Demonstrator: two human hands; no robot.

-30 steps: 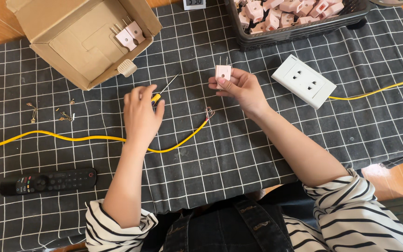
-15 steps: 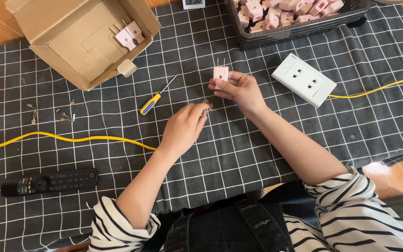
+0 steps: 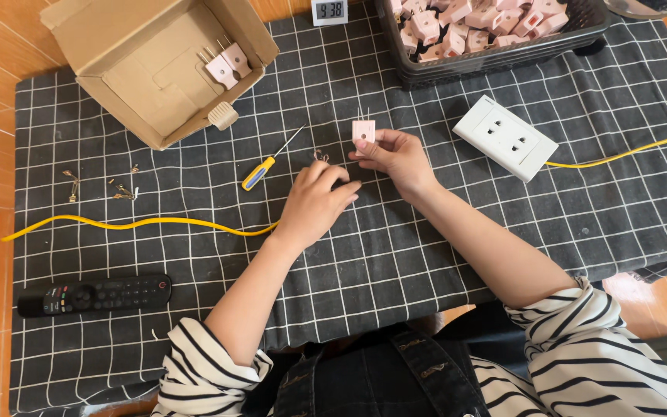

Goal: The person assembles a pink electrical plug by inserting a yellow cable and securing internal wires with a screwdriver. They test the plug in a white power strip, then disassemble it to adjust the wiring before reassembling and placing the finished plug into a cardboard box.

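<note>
My right hand (image 3: 397, 158) pinches a small pink plug (image 3: 363, 130) by its lower edge, with the two metal prongs pointing away from me. My left hand (image 3: 314, 201) lies just to its left. Its fingers are closed on the end of a yellow wire (image 3: 140, 224), and bare metal strands (image 3: 321, 156) stick out past the fingertips, a short way from the plug. A screwdriver (image 3: 268, 164) with a yellow and blue handle lies on the cloth left of my left hand.
A black checked cloth (image 3: 395, 262) covers the table. An open cardboard box (image 3: 129, 85) holding pink plugs is at the back left, and a black basket (image 3: 496, 54) of pink plugs at the back. A white wall socket (image 3: 506, 137), a black remote (image 3: 94, 294) and small metal clips (image 3: 121, 189) lie around.
My left hand left the screwdriver, moved right, took the yellow wire's end and brought it up close to the plug. My right hand kept the plug nearly still.
</note>
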